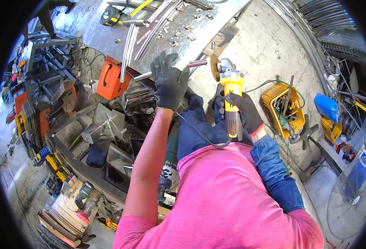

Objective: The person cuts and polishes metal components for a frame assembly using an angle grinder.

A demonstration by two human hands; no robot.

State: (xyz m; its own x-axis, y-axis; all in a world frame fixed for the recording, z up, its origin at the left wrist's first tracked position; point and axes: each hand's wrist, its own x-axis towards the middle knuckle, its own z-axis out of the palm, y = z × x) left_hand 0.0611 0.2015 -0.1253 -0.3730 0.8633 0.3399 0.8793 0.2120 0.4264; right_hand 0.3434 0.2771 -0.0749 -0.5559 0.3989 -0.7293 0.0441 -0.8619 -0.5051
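Observation:
My right hand (245,110), in a dark glove, is closed around the yellow body of an angle grinder (233,89). Its brown disc (214,67) faces the far left, and a black cord (203,139) hangs from the rear end. My left hand (168,81), also gloved, has its fingers stretched out over a metal tube (197,63) at the near edge of the metal-topped table (143,47). The tube shows on both sides of this hand; whether the palm touches it cannot be seen.
Metal strips (129,50), small metal pieces and a tape measure (111,15) lie on the table. An orange case (113,78) stands left. At right are a yellow container (270,97) with tools and a fan (353,199). A scrap-filled bin (83,141) stands lower left.

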